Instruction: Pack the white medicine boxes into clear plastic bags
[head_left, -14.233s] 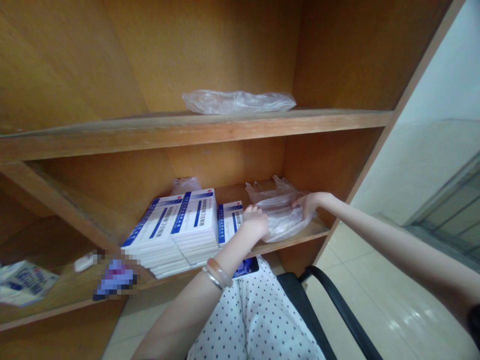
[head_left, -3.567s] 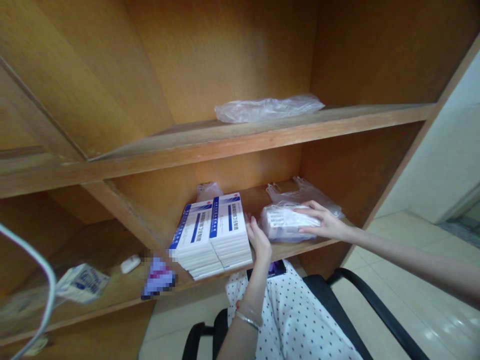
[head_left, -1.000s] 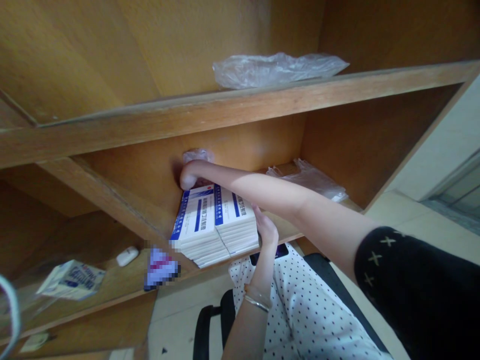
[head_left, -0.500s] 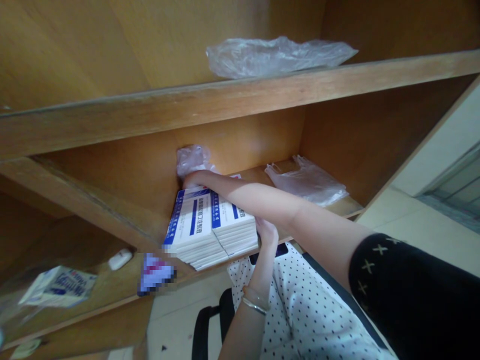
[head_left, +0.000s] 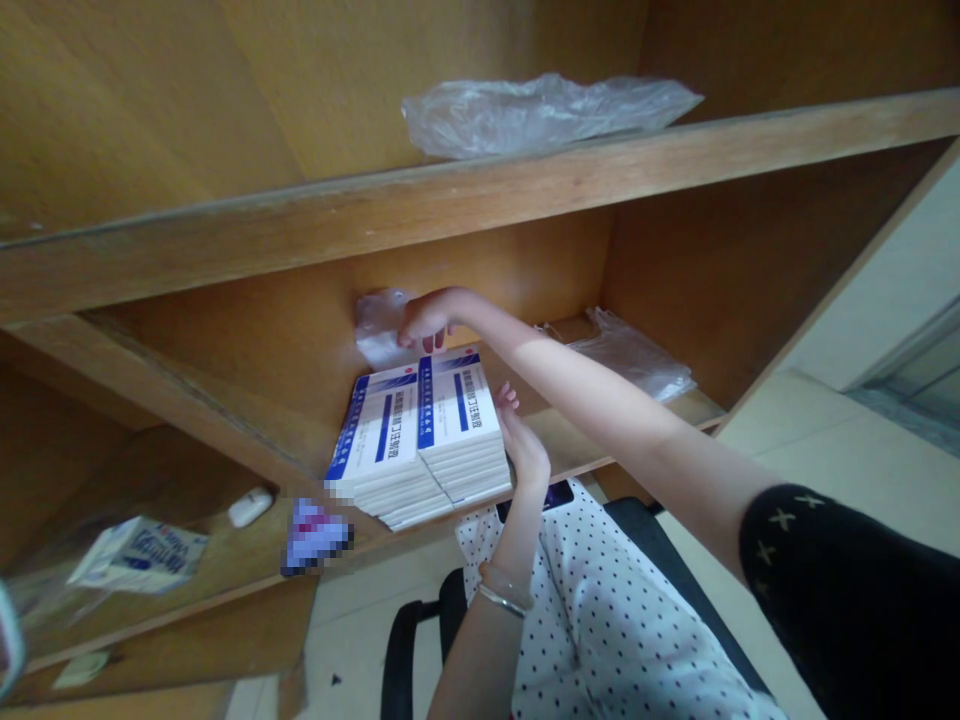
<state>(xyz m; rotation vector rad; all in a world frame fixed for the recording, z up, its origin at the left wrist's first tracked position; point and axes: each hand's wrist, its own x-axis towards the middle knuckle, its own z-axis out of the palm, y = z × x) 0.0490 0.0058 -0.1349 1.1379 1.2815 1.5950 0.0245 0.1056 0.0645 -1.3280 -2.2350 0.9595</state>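
Observation:
Two adjoining stacks of white, blue-printed books or flat boxes (head_left: 382, 440) lie side by side on the middle shelf, against its left wall. My left hand (head_left: 521, 440), with two bracelets at its wrist, is at the right side of the stacks, its fingers loosely extended upward. From the right, my right hand (head_left: 429, 322) reaches across above the far edge of the stacks. Its fingers hang apart, beside a crumpled clear plastic bag (head_left: 379, 325) in the rear left corner. Whether the right fingertips touch the bag I cannot tell.
Another plastic bag (head_left: 637, 360) lies at the right of this shelf. A clear bag (head_left: 551, 115) rests on the shelf above. The left compartment holds a white-and-blue carton (head_left: 142, 555) and a small white case (head_left: 250, 507). A black chair (head_left: 409, 625) stands below.
My right hand has lifted off the rear of the stacks and moved right and up. My left hand's fingers now show at the side, and the stacks' far covers are uncovered.

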